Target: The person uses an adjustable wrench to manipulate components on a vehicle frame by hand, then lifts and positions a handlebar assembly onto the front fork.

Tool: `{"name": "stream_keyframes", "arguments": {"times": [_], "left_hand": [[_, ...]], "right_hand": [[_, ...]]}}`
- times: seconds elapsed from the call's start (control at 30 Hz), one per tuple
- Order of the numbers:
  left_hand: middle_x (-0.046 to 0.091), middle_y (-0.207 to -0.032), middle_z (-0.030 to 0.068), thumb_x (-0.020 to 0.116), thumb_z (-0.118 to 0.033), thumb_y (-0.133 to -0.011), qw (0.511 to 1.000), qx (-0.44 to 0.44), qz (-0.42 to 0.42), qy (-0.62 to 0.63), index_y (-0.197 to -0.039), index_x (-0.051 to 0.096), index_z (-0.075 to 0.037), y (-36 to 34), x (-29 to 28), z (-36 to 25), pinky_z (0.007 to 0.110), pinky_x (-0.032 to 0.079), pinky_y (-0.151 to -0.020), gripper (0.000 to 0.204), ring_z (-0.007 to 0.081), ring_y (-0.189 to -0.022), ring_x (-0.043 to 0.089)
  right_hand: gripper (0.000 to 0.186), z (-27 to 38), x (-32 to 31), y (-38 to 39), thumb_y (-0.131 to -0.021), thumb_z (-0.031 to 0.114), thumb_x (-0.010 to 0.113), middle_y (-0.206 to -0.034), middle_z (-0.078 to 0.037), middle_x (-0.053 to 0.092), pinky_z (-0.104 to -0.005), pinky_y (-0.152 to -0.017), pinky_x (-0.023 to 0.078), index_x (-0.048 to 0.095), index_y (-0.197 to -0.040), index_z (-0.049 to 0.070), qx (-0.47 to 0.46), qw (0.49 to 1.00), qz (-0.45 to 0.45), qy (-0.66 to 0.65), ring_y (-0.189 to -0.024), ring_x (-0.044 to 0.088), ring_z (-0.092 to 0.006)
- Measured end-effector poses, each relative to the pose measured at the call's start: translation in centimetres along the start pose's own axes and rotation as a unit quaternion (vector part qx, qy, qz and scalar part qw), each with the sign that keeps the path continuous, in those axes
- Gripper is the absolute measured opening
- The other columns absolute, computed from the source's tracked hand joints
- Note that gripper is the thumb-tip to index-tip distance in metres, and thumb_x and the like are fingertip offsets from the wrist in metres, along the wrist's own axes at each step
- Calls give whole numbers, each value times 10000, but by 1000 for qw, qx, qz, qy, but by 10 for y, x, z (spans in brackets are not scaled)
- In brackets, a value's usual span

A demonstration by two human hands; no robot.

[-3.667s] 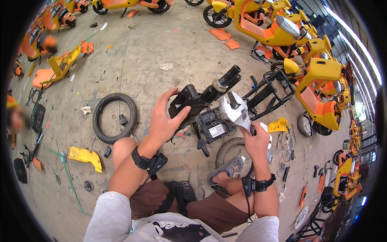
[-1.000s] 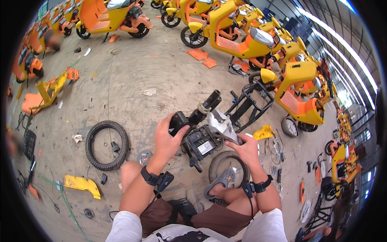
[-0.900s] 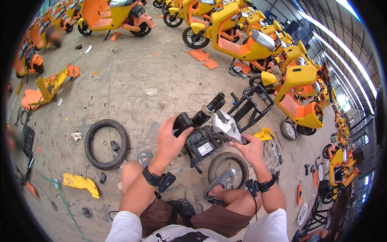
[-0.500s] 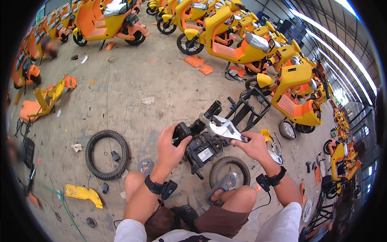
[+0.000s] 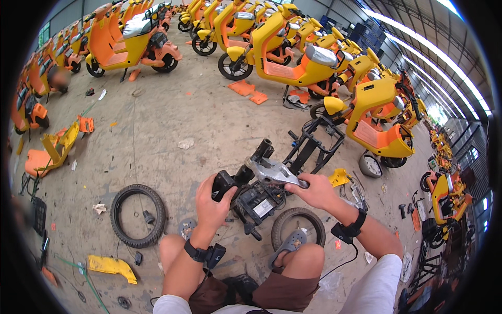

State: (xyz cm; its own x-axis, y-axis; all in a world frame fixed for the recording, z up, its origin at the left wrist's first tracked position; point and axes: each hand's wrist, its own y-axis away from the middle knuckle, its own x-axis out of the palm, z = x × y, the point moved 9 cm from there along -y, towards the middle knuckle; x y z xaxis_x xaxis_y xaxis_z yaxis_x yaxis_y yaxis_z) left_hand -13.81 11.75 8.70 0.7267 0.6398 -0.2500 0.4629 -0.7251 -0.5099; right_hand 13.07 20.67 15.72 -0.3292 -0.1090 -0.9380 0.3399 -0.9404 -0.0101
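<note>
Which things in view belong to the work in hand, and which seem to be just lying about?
In hand:
- silver wrench, held by the right hand
- black block, gripped by the left hand
- black tube, at the wrench's head

Apparently lying about:
- left tyre
- curved yellow panel
- pale scrap

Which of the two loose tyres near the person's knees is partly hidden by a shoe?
The right-hand tyre: a grey shoe covers part of it; the left tyre shows completely.
</note>
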Motion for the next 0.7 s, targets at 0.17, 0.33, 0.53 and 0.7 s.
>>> {"name": "stream_keyframes", "arguments": {"times": [0.17, 0.33, 0.53, 0.7], "left_hand": [[661, -983, 202, 803, -222, -742, 1000, 4, -5, -15, -1088, 617, 63, 0, -2, -2, 362, 506, -810, 485, 327, -889, 656], [669, -974, 194, 807, -231, -737, 1000, -15, 12, -6, -1089, 629, 45, -2, -3, 1, 357, 507, -806, 481, 308, -893, 659], [671, -981, 178, 816, -217, -717, 997, -64, 16, 47, -1064, 645, 22, -3, -4, 4, 397, 477, -834, 456, 339, -917, 623], [677, -963, 185, 815, -233, -719, 998, -49, 26, 31, -1059, 645, 35, -2, -5, 4, 400, 477, -818, 465, 342, -905, 628]], "right_hand": [[637, 9, 20, 16, -858, 648, 555, -752, -225, 654, -464, -650, 501, 617, -982, 26, 32, 998, 51, 14, -755, 650, -411], [654, 16, 32, 26, -869, 631, 552, -791, -245, 653, -477, -683, 492, 584, -964, -16, 65, 992, 108, 20, -793, 644, -423], [521, 37, 32, 27, -871, 470, 608, -827, -247, 651, -457, -726, 495, 592, -997, -35, 26, 993, 115, -10, -824, 649, -400], [453, 44, 32, 19, -835, 374, 649, -883, -252, 652, -444, -747, 498, 602, -1009, -43, 31, 992, 118, -36, -862, 656, -377]]}}
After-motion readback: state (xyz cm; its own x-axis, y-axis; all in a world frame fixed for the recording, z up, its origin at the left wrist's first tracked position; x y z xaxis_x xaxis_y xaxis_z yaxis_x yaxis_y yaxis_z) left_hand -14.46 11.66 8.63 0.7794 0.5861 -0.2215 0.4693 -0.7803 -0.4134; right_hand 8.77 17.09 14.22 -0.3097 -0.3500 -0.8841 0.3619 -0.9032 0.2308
